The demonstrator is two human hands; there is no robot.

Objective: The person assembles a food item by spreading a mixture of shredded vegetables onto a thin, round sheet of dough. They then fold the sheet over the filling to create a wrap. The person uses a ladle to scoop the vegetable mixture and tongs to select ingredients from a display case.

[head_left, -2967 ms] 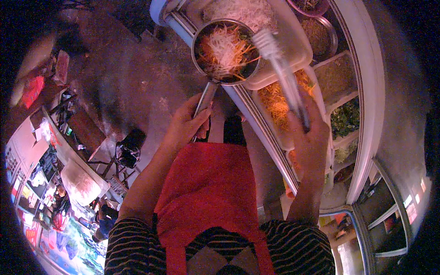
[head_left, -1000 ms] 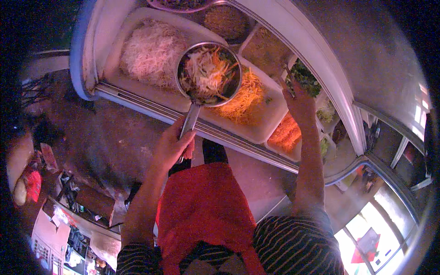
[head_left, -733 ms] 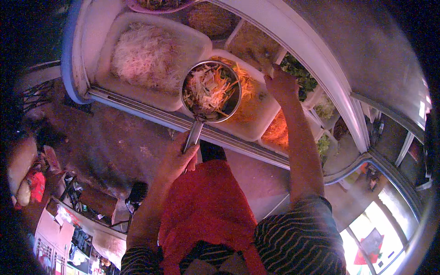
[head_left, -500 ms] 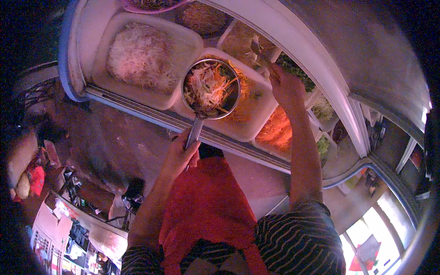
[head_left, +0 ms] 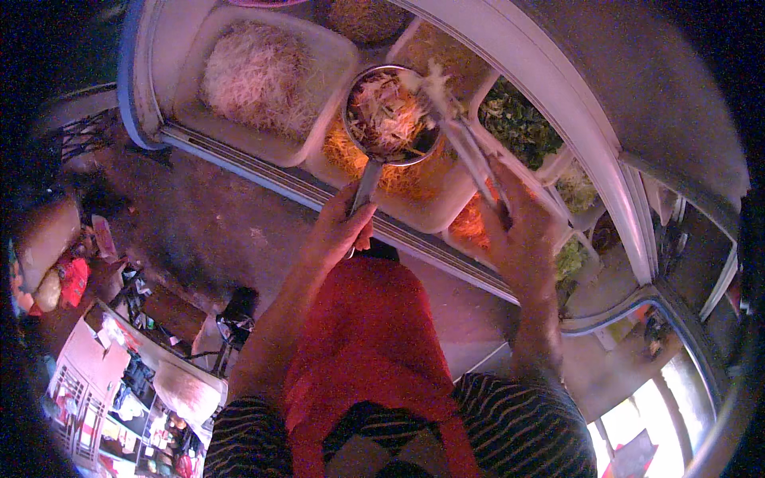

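Observation:
My left hand point(head_left: 341, 227) is wrapped round the handle of a round metal saucepan point(head_left: 365, 187), held over an open food bin. Mixed pale and orange shredded vegetables point(head_left: 390, 111) lie in the pan. In my right hand point(head_left: 522, 223) is a pair of metal tongs point(head_left: 470, 155), reaching left to the pan's right rim. Pale shreds point(head_left: 435, 82) cling at the tongs' tips, slightly blurred. Below the pan, orange shreds point(head_left: 347, 151) show in the bin. Next to my right hand is more bright orange shredded vegetable point(head_left: 472, 227).
A bin of white shreds point(head_left: 259, 76) stands at the left. Chopped greens point(head_left: 518, 123) fill a bin to the right, with smaller bins beyond. The counter's raised metal edge point(head_left: 263, 171) runs along the near side; a curved frame point(head_left: 586, 119) bounds the far right.
My right hand has brought the tongs down and left from the far bin to the pan, carrying pale shreds. The pan appears a little farther right and up in view.

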